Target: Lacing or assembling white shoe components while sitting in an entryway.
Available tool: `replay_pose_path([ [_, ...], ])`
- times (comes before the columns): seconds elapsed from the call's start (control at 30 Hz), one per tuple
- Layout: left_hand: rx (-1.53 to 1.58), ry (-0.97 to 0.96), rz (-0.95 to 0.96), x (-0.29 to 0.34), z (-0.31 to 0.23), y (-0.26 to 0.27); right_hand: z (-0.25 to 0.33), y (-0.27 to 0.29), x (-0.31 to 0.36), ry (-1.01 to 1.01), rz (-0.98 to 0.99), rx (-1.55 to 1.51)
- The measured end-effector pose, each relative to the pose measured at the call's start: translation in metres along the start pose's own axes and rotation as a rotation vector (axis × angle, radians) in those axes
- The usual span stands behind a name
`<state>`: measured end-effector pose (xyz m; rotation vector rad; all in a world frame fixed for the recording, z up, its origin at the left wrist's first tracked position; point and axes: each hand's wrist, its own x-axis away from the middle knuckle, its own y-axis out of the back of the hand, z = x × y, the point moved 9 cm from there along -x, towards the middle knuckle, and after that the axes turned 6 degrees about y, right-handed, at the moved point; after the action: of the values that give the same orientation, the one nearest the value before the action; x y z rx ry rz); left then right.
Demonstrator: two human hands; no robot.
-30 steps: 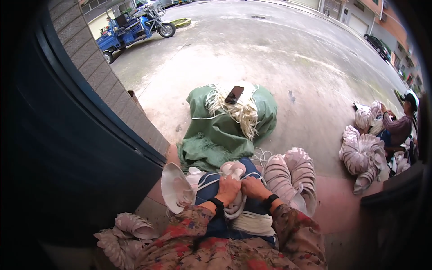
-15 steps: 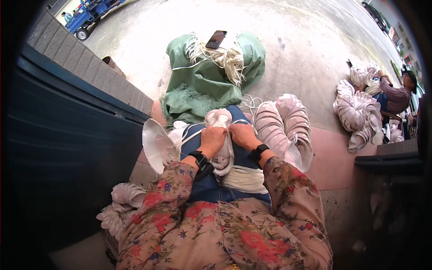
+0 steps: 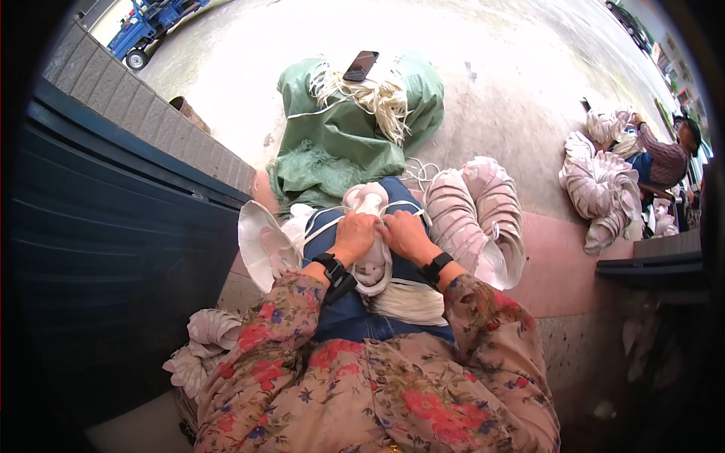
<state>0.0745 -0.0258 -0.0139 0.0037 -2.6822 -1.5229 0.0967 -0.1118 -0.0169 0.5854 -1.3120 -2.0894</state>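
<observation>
A pale pinkish-white shoe upper (image 3: 372, 273) lies lengthwise across my lap, its rounded end away from me. Over its middle, my left hand (image 3: 355, 235) and my right hand (image 3: 406, 232) meet with fingers bent and pinched. A white shoelace (image 3: 323, 228) loops out from between them to both sides, and both hands grip it. My fingers hide the exact spot where the lace passes through the upper. Between my thighs, close to my body, rests a bundle of cream laces (image 3: 408, 302).
By my right leg stand coiled stacks of shoe uppers (image 3: 453, 219); another upper (image 3: 264, 245) leans at my left. Ahead, a green sack (image 3: 340, 166) carries laces (image 3: 389, 102) and a phone (image 3: 361, 66). A dark blue door (image 3: 113, 249) borders the left. Another person (image 3: 664, 158) sits far right.
My hands have drawn slightly closer together over the upper, with the right hand shifting a little left and downward. The lace loops beside them show a little wider.
</observation>
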Motion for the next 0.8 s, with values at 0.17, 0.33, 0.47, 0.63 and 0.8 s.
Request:
replay_pose_path([
  [0.17, -0.037, 0.016, 0.049, -0.003, -0.007, -0.001, 0.000, -0.004, 0.003, -0.071, 0.137, 0.038],
  [0.33, -0.126, 0.071, 0.062, -0.004, -0.011, -0.003, -0.003, -0.016, -0.002, -0.087, 0.144, 0.058],
  [0.47, -0.328, -0.051, -0.058, -0.002, -0.027, 0.000, -0.001, -0.013, -0.003, 0.033, 0.099, -0.091],
  [0.63, -0.497, -0.310, -0.212, 0.009, -0.052, 0.001, -0.004, -0.013, 0.000, 0.027, 0.091, -0.141],
  [0.8, -0.402, -0.395, -0.119, 0.054, -0.071, 0.062, 0.034, 0.057, 0.023, 0.155, -0.362, -0.055],
])
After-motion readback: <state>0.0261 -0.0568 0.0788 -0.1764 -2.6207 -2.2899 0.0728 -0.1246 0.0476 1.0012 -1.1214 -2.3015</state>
